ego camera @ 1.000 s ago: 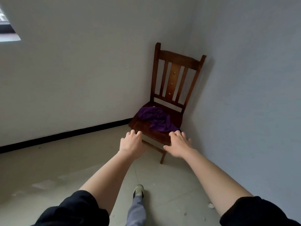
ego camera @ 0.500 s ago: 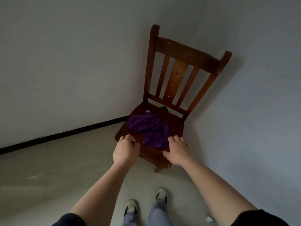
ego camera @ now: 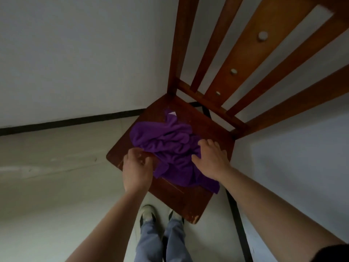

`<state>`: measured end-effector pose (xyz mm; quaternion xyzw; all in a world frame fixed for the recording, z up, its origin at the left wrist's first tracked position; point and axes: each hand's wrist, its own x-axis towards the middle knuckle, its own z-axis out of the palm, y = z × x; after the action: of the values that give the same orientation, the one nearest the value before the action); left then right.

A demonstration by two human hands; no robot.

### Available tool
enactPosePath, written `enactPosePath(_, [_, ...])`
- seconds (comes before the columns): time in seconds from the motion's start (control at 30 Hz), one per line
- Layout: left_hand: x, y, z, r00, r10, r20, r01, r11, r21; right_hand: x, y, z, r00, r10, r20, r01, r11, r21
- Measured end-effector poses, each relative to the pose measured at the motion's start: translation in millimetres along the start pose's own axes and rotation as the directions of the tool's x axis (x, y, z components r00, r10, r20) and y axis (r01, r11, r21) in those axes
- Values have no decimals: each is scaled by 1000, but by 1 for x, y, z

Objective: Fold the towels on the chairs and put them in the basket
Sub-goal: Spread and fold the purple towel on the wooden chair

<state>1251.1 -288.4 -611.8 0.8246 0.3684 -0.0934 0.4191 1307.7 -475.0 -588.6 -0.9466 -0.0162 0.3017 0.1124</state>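
Note:
A crumpled purple towel (ego camera: 170, 142) lies on the seat of a brown wooden chair (ego camera: 177, 197) that stands in the room's corner. A small white tag shows at the towel's far end. My left hand (ego camera: 137, 169) is at the towel's left edge, its fingers curled and pinching the cloth. My right hand (ego camera: 210, 159) lies spread on the towel's right side, fingers pressing into the folds. No basket is in view.
White walls close in behind and to the right of the chair, with a black skirting strip (ego camera: 71, 121) along the floor. My feet (ego camera: 149, 216) stand on the pale floor just in front of the seat. The chair's slatted back (ego camera: 243, 59) rises high.
I have stepped up to the chair, which now fills the view. Both hands went from the seat's front edge onto the purple towel; the left has closed on its edge.

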Motion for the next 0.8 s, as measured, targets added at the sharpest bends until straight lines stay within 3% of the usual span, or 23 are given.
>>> enactPosePath(0.17, [52,-23,29,999,0,-41,2,999,36,61,12,40,998,-29,-57,30,999,28])
enactPosePath(0.33, [80,-36,41,990,141,20,-143,981,130,78,26,63,996,-78,-53,75,996,-57])
enactPosePath(0.37, [81,-34,41,986,164,19,-165,979,118,79,29,64,994,-92,-65,91,996,-14])
enactPosePath(0.43, [86,-23,37,987,161,-5,-161,987,0,78,34,59,992,-45,-117,71,970,231])
enactPosePath(0.47, [87,-13,34,991,135,-23,-137,985,-108,78,38,53,991,37,-130,17,919,395])
enactPosePath(0.53, [87,7,27,998,42,-53,-57,943,-328,77,48,38,969,237,-69,-120,698,706])
enactPosePath(0.6, [88,19,23,999,0,-52,-21,910,-414,72,61,27,949,314,38,-208,527,824])
enactPosePath(0.63, [87,22,22,999,11,-34,-24,911,-412,69,66,25,950,299,84,-236,519,822])
enactPosePath(0.7, [85,19,25,1000,-1,-10,-3,919,-395,61,74,29,958,214,191,-285,636,717])
enactPosePath(0.8, [82,1,29,988,-151,-4,134,884,-448,54,80,41,941,86,328,-249,832,496])
